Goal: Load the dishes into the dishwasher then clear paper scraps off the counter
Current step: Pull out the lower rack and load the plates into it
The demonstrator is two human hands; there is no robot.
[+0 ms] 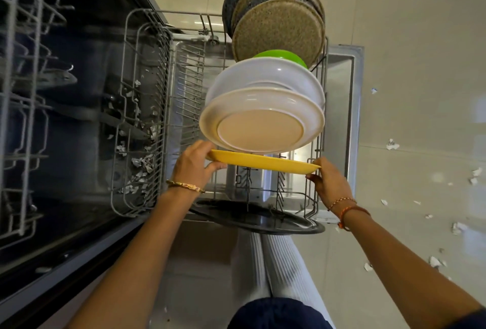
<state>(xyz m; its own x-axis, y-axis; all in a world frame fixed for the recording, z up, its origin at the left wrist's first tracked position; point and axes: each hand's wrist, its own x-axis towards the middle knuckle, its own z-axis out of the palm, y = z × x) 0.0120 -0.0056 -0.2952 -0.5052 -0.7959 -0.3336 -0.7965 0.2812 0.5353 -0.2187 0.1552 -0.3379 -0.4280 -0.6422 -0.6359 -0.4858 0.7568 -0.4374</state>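
Note:
A yellow plate [263, 163] stands on edge in the pulled-out lower dishwasher rack [136, 107]. My left hand [193, 164] grips its left rim and my right hand [328, 182] pinches its right rim. Behind it stand two white plates [260, 123], a green dish [282, 56] and several speckled brown and dark plates [278, 28], all on edge in a row. Paper scraps [142, 164] lie in the rack's left side.
The open dishwasher tub and upper rack [23, 91] fill the left. A dark round pan [257, 217] lies at the rack's near end. The open door [342, 107] lies under the rack. Torn paper bits [393, 144] dot the tiled floor at right.

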